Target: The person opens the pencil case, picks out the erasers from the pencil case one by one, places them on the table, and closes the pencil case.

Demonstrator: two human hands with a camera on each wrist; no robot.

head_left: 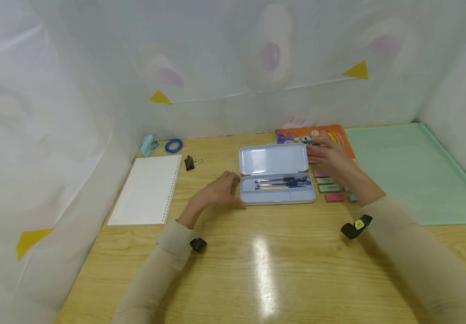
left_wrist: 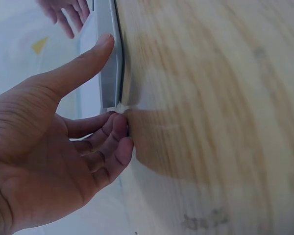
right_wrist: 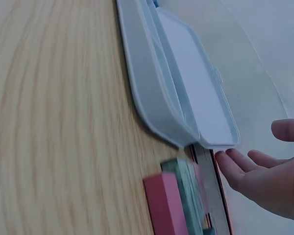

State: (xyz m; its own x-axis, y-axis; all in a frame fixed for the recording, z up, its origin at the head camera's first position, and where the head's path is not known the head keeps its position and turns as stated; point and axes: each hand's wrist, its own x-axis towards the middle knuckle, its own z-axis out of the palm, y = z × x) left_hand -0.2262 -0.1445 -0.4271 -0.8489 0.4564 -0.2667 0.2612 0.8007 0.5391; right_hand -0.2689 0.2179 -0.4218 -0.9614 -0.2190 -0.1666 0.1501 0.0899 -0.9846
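We rest our left hand [head_left: 216, 194] loose-fingered at the open pencil case [head_left: 277, 180] — our right hand [head_left: 330, 155] hovers released past its lid, mid-table.

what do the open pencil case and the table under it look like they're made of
The pencil case looks like smooth moulded plastic, pale blue-grey: thin walls, rounded corners and a soft sheen on the raised lid. Painted metal cannot be ruled out. The table shows light wood grain under a glossy finish that mirrors the lamp, so it may be varnished wood or laminate.

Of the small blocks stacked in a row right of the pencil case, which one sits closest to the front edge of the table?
The pink block, last in the row; the green ones lie behind it, nearer the right hand.
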